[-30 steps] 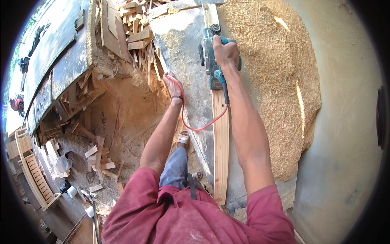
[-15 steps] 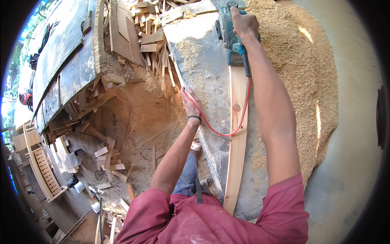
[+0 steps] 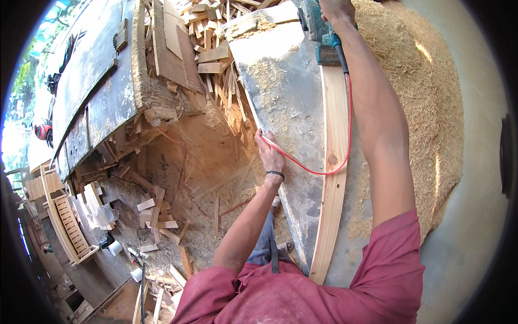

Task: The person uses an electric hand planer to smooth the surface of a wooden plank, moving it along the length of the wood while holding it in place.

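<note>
At the far end of the bench, my right hand [image 3: 338,9] is wrapped round the handle of a teal electric hand planer [image 3: 327,53]; the picture's top edge cuts off part of both. The planer rests on a long pale wooden board [image 3: 335,129], which has a knot and runs lengthwise toward my body. A red power cord [image 3: 310,171] leaves the planer and droops in a loop across the board. Its other side passes into my left hand [image 3: 271,156], which is closed on it at the bench's left edge.
Grey, dusty bench top [image 3: 288,108] lies under the board. Heaped wood shavings [image 3: 410,108] line its right side, against a pale wall [image 3: 475,173]. Left are piled offcuts [image 3: 213,54], a worn second table [image 3: 102,92], scattered scraps [image 3: 156,210] and a slatted wooden piece [image 3: 69,218].
My right hand has pushed the planer farther away along the board, baring more wood behind it. The left hand keeps its hold on the cord. The whole view has shifted slightly.
</note>
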`<move>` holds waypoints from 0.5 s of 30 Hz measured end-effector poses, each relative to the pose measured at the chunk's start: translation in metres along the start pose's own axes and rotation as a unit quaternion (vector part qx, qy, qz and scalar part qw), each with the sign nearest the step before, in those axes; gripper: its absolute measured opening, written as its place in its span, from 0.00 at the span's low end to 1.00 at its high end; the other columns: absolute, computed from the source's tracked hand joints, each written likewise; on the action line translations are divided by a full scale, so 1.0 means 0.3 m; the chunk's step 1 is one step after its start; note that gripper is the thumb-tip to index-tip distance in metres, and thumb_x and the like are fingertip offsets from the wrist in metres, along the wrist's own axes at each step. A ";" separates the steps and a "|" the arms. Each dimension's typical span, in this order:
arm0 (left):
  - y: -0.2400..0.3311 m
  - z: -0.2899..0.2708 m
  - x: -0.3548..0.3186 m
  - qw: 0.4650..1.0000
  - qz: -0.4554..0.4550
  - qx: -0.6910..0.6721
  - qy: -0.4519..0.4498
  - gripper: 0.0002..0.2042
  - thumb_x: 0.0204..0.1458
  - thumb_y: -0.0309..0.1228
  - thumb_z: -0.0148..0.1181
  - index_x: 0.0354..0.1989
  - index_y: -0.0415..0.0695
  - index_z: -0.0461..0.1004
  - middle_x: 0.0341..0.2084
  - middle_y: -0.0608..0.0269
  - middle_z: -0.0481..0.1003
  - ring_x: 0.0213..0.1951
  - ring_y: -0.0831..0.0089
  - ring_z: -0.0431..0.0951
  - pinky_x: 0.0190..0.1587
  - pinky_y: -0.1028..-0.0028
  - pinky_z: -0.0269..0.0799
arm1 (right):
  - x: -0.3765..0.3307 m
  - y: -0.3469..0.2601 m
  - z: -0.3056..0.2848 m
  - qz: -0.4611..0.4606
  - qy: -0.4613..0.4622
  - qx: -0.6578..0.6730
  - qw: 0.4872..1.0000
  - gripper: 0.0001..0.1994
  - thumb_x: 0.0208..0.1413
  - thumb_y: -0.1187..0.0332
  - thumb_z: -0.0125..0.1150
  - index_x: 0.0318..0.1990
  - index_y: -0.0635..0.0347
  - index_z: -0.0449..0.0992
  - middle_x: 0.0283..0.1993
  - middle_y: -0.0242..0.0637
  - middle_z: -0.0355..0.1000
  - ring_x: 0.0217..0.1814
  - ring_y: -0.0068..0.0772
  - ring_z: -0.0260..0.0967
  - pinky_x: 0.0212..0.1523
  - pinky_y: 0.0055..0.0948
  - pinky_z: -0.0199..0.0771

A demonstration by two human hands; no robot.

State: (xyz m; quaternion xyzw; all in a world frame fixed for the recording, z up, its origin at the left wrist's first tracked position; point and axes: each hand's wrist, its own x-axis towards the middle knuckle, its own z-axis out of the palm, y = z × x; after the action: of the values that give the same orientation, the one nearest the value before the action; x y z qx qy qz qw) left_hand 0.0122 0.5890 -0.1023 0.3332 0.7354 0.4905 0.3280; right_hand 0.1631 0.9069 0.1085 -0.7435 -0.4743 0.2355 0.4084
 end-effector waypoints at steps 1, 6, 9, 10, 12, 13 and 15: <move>0.011 -0.005 -0.001 1.000 -0.019 0.001 -0.010 0.25 0.67 0.47 0.42 0.61 0.38 0.58 0.39 0.44 0.72 0.42 0.55 0.74 0.48 0.61 0.68 | 0.012 -0.004 0.011 0.005 0.001 -0.001 1.000 0.29 0.53 0.39 0.55 0.34 0.61 0.83 0.23 0.46 0.77 0.24 0.39 0.78 0.28 0.39 0.78; 0.017 -0.011 0.001 0.999 -0.032 -0.003 -0.022 0.27 0.66 0.47 0.43 0.61 0.35 0.58 0.44 0.41 0.73 0.47 0.51 0.74 0.52 0.60 0.66 | 0.057 -0.063 0.034 0.009 -0.013 0.016 1.000 0.30 0.53 0.38 0.55 0.37 0.61 0.83 0.22 0.43 0.76 0.22 0.38 0.76 0.25 0.38 0.77; 0.044 -0.014 0.008 0.997 -0.068 -0.007 -0.027 0.29 0.65 0.48 0.44 0.62 0.34 0.56 0.45 0.38 0.73 0.49 0.46 0.73 0.54 0.59 0.65 | 0.108 -0.114 0.049 0.020 -0.010 0.018 1.000 0.29 0.55 0.40 0.55 0.37 0.61 0.83 0.21 0.42 0.75 0.18 0.36 0.73 0.21 0.36 0.74; 0.047 -0.016 0.021 0.997 -0.073 0.000 -0.033 0.29 0.65 0.48 0.44 0.63 0.34 0.56 0.45 0.37 0.72 0.50 0.46 0.73 0.54 0.59 0.65 | 0.110 -0.092 0.057 0.015 -0.016 0.034 0.999 0.28 0.54 0.40 0.56 0.34 0.61 0.81 0.20 0.41 0.74 0.19 0.35 0.73 0.22 0.36 0.74; 0.041 -0.007 0.002 0.994 -0.093 0.004 -0.052 0.29 0.65 0.48 0.44 0.64 0.34 0.55 0.45 0.36 0.72 0.50 0.46 0.73 0.54 0.59 0.65 | 0.090 -0.011 0.032 0.004 -0.028 0.051 0.998 0.28 0.53 0.39 0.57 0.27 0.61 0.78 0.19 0.39 0.74 0.19 0.32 0.72 0.23 0.35 0.74; 0.032 -0.009 0.006 0.995 -0.087 0.011 -0.056 0.30 0.65 0.48 0.44 0.65 0.35 0.55 0.45 0.33 0.73 0.50 0.44 0.74 0.53 0.57 0.66 | 0.085 0.002 0.029 -0.009 -0.037 0.063 0.997 0.29 0.52 0.39 0.57 0.24 0.61 0.77 0.18 0.39 0.73 0.19 0.31 0.72 0.23 0.34 0.73; 0.059 -0.003 0.009 0.993 -0.095 0.043 -0.063 0.31 0.64 0.49 0.44 0.65 0.36 0.55 0.46 0.32 0.73 0.50 0.42 0.74 0.53 0.55 0.66 | 0.064 0.042 -0.045 -0.026 -0.034 0.069 0.997 0.31 0.51 0.39 0.58 0.17 0.61 0.74 0.17 0.37 0.72 0.19 0.28 0.72 0.24 0.33 0.73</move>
State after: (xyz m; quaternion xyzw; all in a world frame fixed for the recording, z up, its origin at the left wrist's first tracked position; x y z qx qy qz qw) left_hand 0.0130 0.5960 -0.0858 0.3057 0.7622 0.4028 0.4040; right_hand 0.1880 0.9163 0.1062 -0.6924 -0.4896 0.2827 0.4482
